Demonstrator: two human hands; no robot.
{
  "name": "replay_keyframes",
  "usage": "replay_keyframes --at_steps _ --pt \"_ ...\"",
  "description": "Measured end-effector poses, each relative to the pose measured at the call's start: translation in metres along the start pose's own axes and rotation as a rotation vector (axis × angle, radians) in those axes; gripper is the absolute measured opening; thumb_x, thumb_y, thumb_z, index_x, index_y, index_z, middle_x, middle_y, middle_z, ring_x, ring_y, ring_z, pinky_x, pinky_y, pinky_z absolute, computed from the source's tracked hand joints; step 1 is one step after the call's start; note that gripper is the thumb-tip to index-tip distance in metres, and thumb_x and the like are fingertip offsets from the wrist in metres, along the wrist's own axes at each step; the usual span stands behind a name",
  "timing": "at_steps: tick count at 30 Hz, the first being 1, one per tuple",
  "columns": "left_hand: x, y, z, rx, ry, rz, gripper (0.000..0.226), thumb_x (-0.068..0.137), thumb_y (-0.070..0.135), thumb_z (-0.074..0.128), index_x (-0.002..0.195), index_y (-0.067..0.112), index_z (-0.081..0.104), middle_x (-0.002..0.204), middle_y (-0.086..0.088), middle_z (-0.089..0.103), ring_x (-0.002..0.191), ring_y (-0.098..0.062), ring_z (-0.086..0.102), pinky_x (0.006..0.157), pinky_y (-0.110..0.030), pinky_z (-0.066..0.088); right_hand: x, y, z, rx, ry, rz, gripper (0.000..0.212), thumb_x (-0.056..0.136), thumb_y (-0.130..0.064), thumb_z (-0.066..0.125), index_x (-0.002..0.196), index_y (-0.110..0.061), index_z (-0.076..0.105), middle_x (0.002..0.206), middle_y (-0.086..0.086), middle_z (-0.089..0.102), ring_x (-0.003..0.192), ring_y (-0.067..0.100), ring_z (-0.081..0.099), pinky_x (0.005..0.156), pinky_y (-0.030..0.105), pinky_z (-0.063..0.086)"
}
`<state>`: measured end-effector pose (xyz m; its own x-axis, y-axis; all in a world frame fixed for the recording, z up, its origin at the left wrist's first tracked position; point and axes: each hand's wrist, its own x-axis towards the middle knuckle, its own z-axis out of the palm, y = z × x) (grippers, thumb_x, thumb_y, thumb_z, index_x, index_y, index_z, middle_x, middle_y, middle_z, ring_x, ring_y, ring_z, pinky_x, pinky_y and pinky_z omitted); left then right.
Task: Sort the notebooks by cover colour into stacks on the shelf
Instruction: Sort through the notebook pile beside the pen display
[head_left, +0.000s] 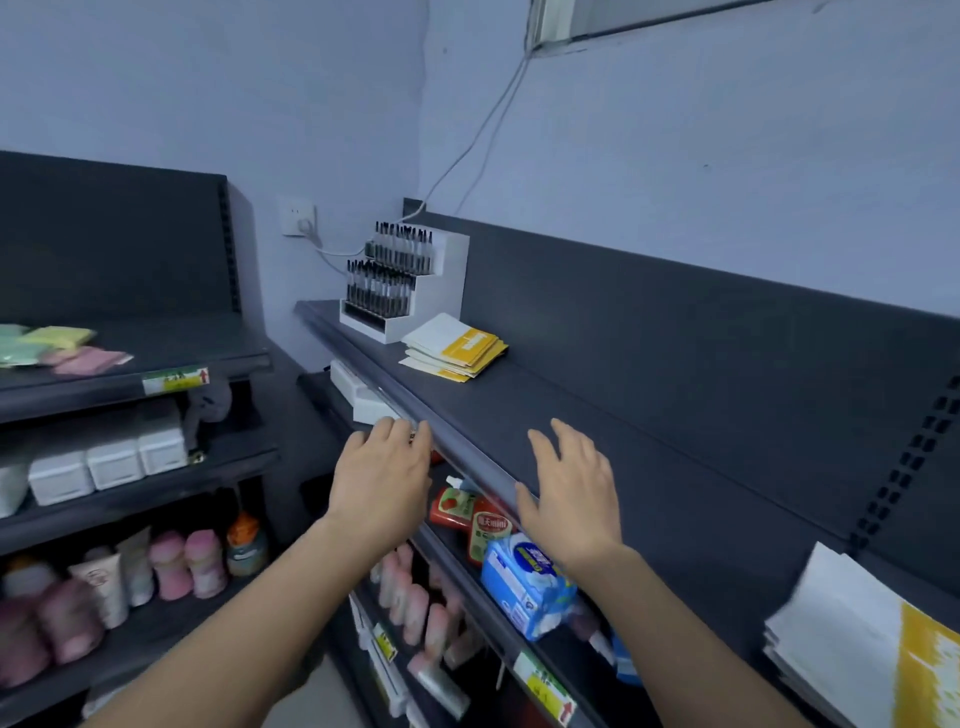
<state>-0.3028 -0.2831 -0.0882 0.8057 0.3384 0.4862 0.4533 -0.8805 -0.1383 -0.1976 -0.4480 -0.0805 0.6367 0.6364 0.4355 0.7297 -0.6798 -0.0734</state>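
1. Left hand (382, 470): palm down, fingers loosely straight and close together, tips at the front lip of the top shelf (597, 410). Grips nothing; touching the lip or just above it, cannot tell.
2. Right hand (571, 493): palm down, fingers spread, over the near front part of the same shelf, to the right of the left hand and apart from it. Holds nothing.
3. Far stack of notebooks (454, 348): flat on the top shelf, well beyond both hands, slightly fanned; white covers with a yellow band.
4. Near stack of notebooks (852, 639): at the near right, cut by the edge of the view and blurred; same white covers with a yellow band.
5. White pen rack (400, 283): stepped, at the far end of the top shelf, just beside the far stack; rows of dark-capped pens standing upright in it.
6. On the shelf below, under the hands: red packets (462, 512) just beside a blue-and-white pack (524, 587).
7. Left shelving unit (130, 366): pastel packets (57, 345) in green, yellow and pink on top, white boxes (109, 462) one level down, pink and white bottles (171, 566) below those.
8. Wall socket (298, 218) in the far corner, between the two shelving units, with a pale cable plugged in.
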Motion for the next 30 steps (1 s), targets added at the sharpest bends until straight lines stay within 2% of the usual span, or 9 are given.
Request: replay_keyframes --at_steps 4,8,14,18,26,28,30 --pt "0.042 -0.021 0.029 0.017 0.004 -0.018 0.063 0.094 0.037 0.047 0.149 0.013 0.026 0.136 -0.004 0.046 0.126 -0.023 0.042 0.095 -0.035 0.039 0.049 -0.009 0.025 0.016 -0.006 0.0 0.058 0.095 -0.036 0.049 0.147 -0.019 0.03 0.157 0.009 0.02 0.145 0.024 0.016 0.116 0.038 0.017" --pt "0.09 -0.041 0.054 0.036 -0.012 -0.022 0.061 0.094 0.032 0.044 0.148 0.013 0.025 0.138 -0.004 0.044 0.128 -0.024 0.04 0.095 -0.034 0.037 0.102 -0.01 0.049 0.024 -0.04 0.007 0.059 0.096 -0.036 0.048 0.148 -0.02 0.026 0.158 0.008 0.015 0.146 0.023 0.012 0.117 0.038 0.015" --pt "0.156 -0.068 0.092 -0.006 -0.071 -0.031 0.048 0.091 0.029 0.048 0.137 0.015 0.04 0.131 -0.002 0.049 0.122 -0.023 0.044 0.092 -0.033 0.039 0.175 -0.008 0.082 0.008 -0.098 0.033 0.059 0.096 -0.037 0.047 0.148 -0.019 0.026 0.158 0.008 0.016 0.145 0.023 0.013 0.117 0.037 0.015" --pt "0.193 -0.084 0.114 -0.041 -0.093 -0.011 0.046 0.094 0.035 0.046 0.135 0.016 0.038 0.13 -0.002 0.048 0.121 -0.023 0.044 0.093 -0.035 0.039 0.215 -0.007 0.104 -0.009 -0.129 0.06 0.059 0.095 -0.038 0.048 0.146 -0.019 0.028 0.156 0.007 0.02 0.144 0.023 0.017 0.115 0.037 0.019" --pt "0.282 -0.118 0.162 -0.132 -0.145 0.02 0.038 0.096 0.037 0.041 0.127 0.016 0.043 0.127 -0.004 0.05 0.119 -0.024 0.046 0.09 -0.036 0.041 0.296 -0.012 0.151 0.006 -0.152 0.15 0.05 0.09 -0.044 0.053 0.134 -0.021 0.043 0.136 0.0 0.044 0.127 0.021 0.039 0.1 0.035 0.035" --pt "0.304 -0.126 0.177 -0.172 -0.167 0.042 0.037 0.098 0.038 0.039 0.126 0.015 0.044 0.125 -0.004 0.051 0.118 -0.025 0.047 0.09 -0.037 0.041 0.316 -0.015 0.162 0.029 -0.19 0.187 0.053 0.09 -0.048 0.052 0.134 -0.02 0.042 0.137 0.0 0.043 0.129 0.022 0.038 0.1 0.037 0.035" --pt "0.325 -0.133 0.193 -0.197 -0.185 0.071 0.037 0.099 0.038 0.038 0.126 0.014 0.045 0.124 -0.005 0.051 0.117 -0.026 0.047 0.092 -0.038 0.042 0.332 -0.017 0.174 0.063 -0.246 0.225 0.065 0.09 -0.054 0.051 0.141 -0.019 0.035 0.147 0.003 0.035 0.138 0.024 0.029 0.106 0.039 0.03"
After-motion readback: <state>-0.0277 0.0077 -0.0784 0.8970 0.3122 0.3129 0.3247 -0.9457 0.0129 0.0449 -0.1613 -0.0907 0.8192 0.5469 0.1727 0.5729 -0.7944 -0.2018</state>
